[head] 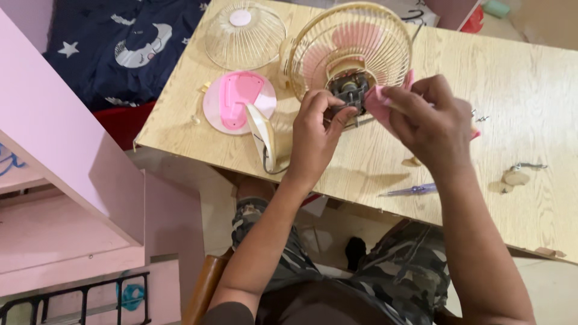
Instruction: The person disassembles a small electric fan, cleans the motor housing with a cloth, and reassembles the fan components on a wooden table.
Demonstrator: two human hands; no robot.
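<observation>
A small desk fan lies taken apart on a light wooden table (518,78). Its cream rear grille (349,36) with the pink blades inside stands on edge, the bare motor (349,91) facing me. My left hand (316,129) pinches the motor's lower part with thumb and fingers. My right hand (430,123) grips a pink plastic cover piece (380,103) right beside the motor. The fan's pink round base (238,102) and cream stand (263,135) lie left of my left hand.
The loose front grille (244,36) rests at the table's far left. A purple screwdriver (412,190) lies near the front edge, small screws (478,115) and a cream clip part (516,176) to the right. A pink cabinet (66,150) stands left; dark star-patterned fabric (120,42) lies beyond.
</observation>
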